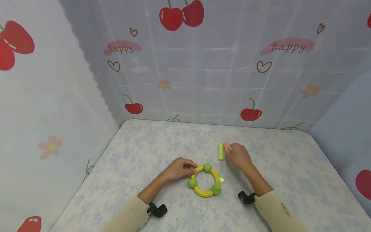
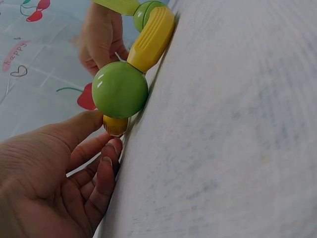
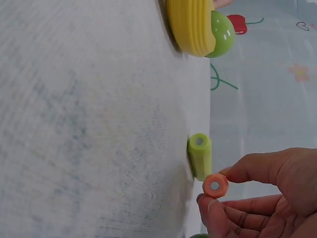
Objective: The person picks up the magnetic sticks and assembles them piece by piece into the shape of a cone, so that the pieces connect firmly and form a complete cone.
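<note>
A ring of yellow curved rods (image 1: 203,192) and green balls (image 1: 207,167) lies on the table. On its right-hand ball, a light green stick (image 1: 220,182) stands up at a tilt. My left hand (image 1: 179,169) is at the ring's left side, with thumb and fingers pinching a yellow rod (image 2: 115,126) beside a green ball (image 2: 120,89). Farther back, my right hand (image 1: 239,156) pinches an orange stick (image 3: 215,185) between thumb and fingers; a pale grey disc shows in its end. Just left of it, another light green stick (image 1: 221,152) lies on the table.
The table (image 1: 145,138) has a pale blue floral cover. A curtain (image 1: 208,80) printed with cherries stands behind it, with more printed sheeting at both sides. Black wrist cameras (image 1: 157,210) sit on both forearms. A bit of something green (image 3: 199,236) shows at the right wrist view's lower edge.
</note>
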